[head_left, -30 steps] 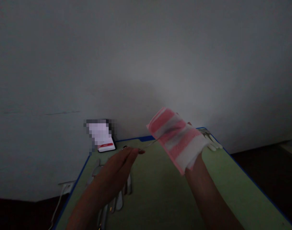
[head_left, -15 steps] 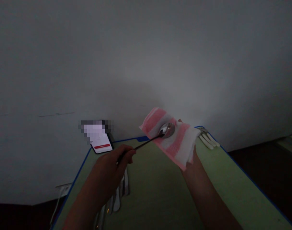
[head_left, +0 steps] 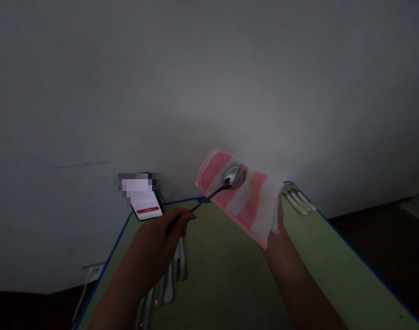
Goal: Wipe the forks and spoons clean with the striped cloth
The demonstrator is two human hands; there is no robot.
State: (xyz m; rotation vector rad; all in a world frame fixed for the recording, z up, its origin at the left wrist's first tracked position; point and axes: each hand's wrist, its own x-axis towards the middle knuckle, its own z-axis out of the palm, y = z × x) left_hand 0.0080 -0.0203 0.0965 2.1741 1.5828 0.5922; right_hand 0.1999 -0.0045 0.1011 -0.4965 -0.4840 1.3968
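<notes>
left hand (head_left: 157, 233) clamped tight on a thin-handled shiny steel spoon (head_left: 234, 177) | spoon's bowl sitting against a pink-and-white striped towel (head_left: 256, 206), up above a green blue-edged mat (head_left: 230, 275) | right hand (head_left: 276, 240) behind the towel, can't tell its grip tbh

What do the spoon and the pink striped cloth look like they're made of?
The spoon looks like polished stainless steel: its bowl shines with mirror-like reflections. The pink-and-white striped cloth seems to be soft terry towelling, going by its thick, fuzzy surface, though the dim light leaves the fibre open.
</notes>
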